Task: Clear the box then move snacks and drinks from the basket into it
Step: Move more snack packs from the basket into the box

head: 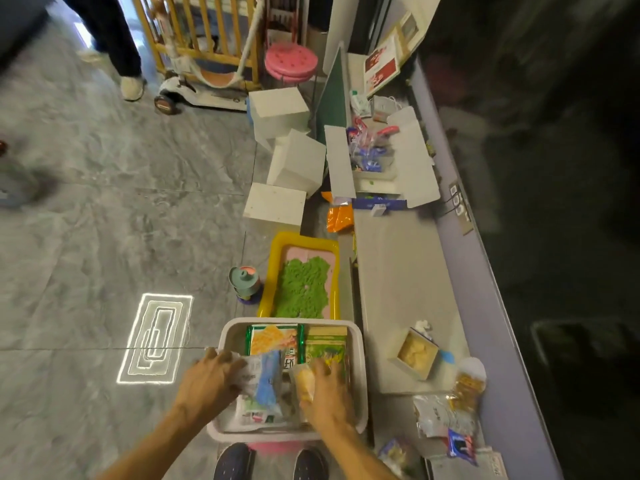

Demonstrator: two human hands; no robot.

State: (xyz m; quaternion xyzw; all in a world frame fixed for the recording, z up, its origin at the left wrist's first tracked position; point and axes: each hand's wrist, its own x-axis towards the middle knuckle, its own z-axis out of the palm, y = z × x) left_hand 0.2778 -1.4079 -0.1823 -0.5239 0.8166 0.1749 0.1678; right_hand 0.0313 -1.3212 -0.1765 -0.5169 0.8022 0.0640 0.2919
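Both hands are down in the white basket (360,375) at the bottom centre of the frame, and it's packed with snacks. The left hand (213,375) has its fingers curled over a white-and-blue packet (265,379) on the basket's left side. The right hand (327,398) grips a yellow snack in clear wrap (305,384). Two green packets (325,344) lie flat at the far end of the basket.

The white cardboard box (414,164) sits on the grey bench (391,271) in the upper right of centre, well apart from the basket. Its flaps are open and there's blue and red stuff inside. A yellow tray (301,239) of green sand sits on the floor just beyond the basket. Some loose packets (438,414) lie on the bench at lower right.
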